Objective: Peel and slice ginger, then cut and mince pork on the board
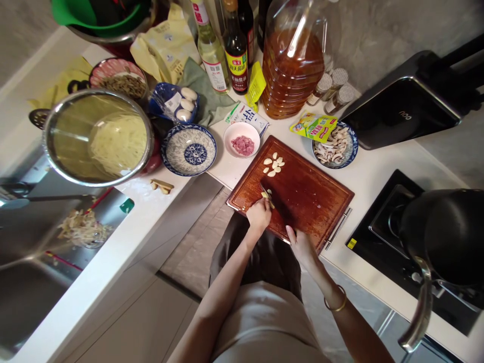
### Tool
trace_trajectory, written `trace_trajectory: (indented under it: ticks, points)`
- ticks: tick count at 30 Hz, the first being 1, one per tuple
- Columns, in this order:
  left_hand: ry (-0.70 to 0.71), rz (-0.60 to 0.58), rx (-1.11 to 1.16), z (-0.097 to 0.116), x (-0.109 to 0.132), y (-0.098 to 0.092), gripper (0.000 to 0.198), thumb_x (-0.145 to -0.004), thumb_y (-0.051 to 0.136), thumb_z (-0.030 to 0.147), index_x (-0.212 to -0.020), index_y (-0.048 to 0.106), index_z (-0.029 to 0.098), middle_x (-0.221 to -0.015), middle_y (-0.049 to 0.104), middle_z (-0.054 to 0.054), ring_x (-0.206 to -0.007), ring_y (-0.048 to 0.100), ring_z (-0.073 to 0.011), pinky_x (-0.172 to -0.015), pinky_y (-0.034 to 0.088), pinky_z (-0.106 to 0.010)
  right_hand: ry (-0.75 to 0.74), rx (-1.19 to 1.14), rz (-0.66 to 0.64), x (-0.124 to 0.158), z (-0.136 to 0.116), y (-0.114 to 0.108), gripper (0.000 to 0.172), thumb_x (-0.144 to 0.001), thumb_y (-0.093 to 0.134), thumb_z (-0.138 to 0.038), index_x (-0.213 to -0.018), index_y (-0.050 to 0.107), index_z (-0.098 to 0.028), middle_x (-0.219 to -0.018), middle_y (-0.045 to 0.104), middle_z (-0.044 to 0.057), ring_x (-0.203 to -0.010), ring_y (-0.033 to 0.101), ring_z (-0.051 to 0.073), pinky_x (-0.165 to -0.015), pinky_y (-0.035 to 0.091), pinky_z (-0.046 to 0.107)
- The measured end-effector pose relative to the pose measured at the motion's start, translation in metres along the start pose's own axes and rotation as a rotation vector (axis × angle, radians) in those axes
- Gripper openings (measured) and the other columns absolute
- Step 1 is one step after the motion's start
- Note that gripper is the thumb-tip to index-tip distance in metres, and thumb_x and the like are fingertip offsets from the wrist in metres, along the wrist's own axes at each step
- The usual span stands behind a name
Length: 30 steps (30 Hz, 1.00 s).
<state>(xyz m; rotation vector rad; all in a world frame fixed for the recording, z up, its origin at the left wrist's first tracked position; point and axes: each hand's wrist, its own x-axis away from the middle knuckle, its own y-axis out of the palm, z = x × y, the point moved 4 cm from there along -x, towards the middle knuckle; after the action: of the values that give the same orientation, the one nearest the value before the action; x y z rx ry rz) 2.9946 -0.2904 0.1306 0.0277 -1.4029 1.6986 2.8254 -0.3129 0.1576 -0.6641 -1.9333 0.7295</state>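
Slicing seems nearly done: pale slices (274, 165) lie piled far-left on the cutting board (313, 194), the left hand (259, 216) pinches a remaining piece (267, 194), and the right hand (300, 245) is closed round the knife (280, 204).

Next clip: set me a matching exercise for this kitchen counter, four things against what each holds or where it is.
Things
1. small white bowl
2. steel bowl
3. blue-rimmed plate by the hob
4. knife

States
A. pale noodles inside
B. gripped by the right hand, blade at the yellowish piece that the left hand pins on the cutting board
C. pink minced meat inside
D. sliced mushrooms on it

Pairs: 1-C, 2-A, 3-D, 4-B
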Motion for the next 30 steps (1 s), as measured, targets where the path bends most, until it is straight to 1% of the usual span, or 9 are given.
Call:
trace_trajectory:
  ticks: [4, 6, 10, 14, 17, 22, 26, 30]
  points:
    - [0.009, 0.018, -0.001, 0.001, 0.0, -0.001, 0.046, -0.091, 0.018, 0.041, -0.095, 0.061, 0.023, -0.094, 0.066, -0.006, -0.082, 0.062, -0.0188, -0.069, 0.041, -0.027, 0.02, -0.004, 0.031, -0.021, -0.009, 0.009, 0.066, -0.087, 0.016, -0.058, -0.093, 0.065, -0.015, -0.083, 0.068, 0.015, -0.079, 0.064, 0.023, -0.063, 0.04, 0.025]
    - [-0.006, 0.009, -0.001, 0.0, -0.001, -0.001, 0.048, -0.09, 0.018, 0.043, -0.094, 0.061, 0.022, -0.093, 0.066, -0.007, -0.082, 0.062, -0.0192, -0.069, 0.041, -0.027, 0.007, -0.034, 0.048, -0.025, -0.01, 0.01, 0.066, -0.088, 0.015, -0.057, -0.094, 0.065, -0.015, -0.084, 0.068, 0.015, -0.08, 0.064, 0.023, -0.064, 0.04, 0.025]
    - [-0.019, -0.011, -0.001, -0.001, -0.001, 0.0, 0.051, -0.09, 0.016, 0.045, -0.094, 0.062, 0.022, -0.091, 0.067, -0.008, -0.083, 0.062, -0.0192, -0.069, 0.04, -0.027, -0.003, -0.068, 0.052, -0.015, -0.005, 0.002, 0.066, -0.089, 0.014, -0.056, -0.095, 0.065, -0.015, -0.083, 0.068, 0.015, -0.081, 0.064, 0.022, -0.063, 0.04, 0.024]
    - [-0.007, -0.006, 0.011, -0.002, -0.001, 0.0, 0.051, -0.09, 0.015, 0.045, -0.096, 0.061, 0.023, -0.092, 0.067, -0.007, -0.083, 0.061, -0.0195, -0.069, 0.04, -0.028, -0.018, -0.04, 0.03, 0.0, -0.002, -0.006, 0.064, -0.089, 0.015, -0.056, -0.091, 0.065, -0.016, -0.082, 0.068, 0.014, -0.079, 0.064, 0.022, -0.062, 0.04, 0.025]
    - [0.009, -0.002, 0.023, -0.002, -0.001, 0.0, 0.051, -0.09, 0.014, 0.045, -0.097, 0.06, 0.023, -0.093, 0.066, -0.007, -0.083, 0.061, -0.0197, -0.069, 0.04, -0.028, -0.033, -0.025, 0.027, 0.005, -0.003, -0.008, 0.063, -0.089, 0.016, -0.055, -0.09, 0.065, -0.016, -0.083, 0.068, 0.014, -0.079, 0.064, 0.022, -0.063, 0.039, 0.025]
    - [-0.01, -0.019, 0.022, -0.003, -0.001, 0.001, 0.05, -0.09, 0.015, 0.044, -0.098, 0.06, 0.022, -0.095, 0.066, -0.007, -0.086, 0.061, -0.019, -0.071, 0.04, -0.027, -0.04, 0.008, 0.028, 0.009, -0.003, -0.009, 0.063, -0.089, 0.015, -0.054, -0.088, 0.065, -0.015, -0.08, 0.068, 0.013, -0.075, 0.064, 0.022, -0.059, 0.037, 0.025]
    - [-0.02, -0.019, 0.016, -0.001, -0.001, -0.001, 0.048, -0.091, 0.016, 0.042, -0.098, 0.059, 0.023, -0.095, 0.066, -0.007, -0.085, 0.061, -0.0187, -0.072, 0.04, -0.027, -0.042, -0.021, 0.005, 0.011, -0.002, -0.01, 0.065, -0.089, 0.015, -0.054, -0.087, 0.067, -0.015, -0.076, 0.068, 0.013, -0.073, 0.064, 0.021, -0.057, 0.037, 0.024]
    - [-0.032, -0.037, 0.008, 0.001, 0.0, -0.003, 0.047, -0.091, 0.018, 0.041, -0.098, 0.06, 0.022, -0.095, 0.066, -0.007, -0.086, 0.061, -0.0188, -0.073, 0.041, -0.028, -0.008, -0.01, -0.001, -0.003, -0.007, 0.0, 0.067, -0.088, 0.015, -0.057, -0.087, 0.066, -0.014, -0.077, 0.068, 0.013, -0.072, 0.064, 0.02, -0.057, 0.037, 0.024]
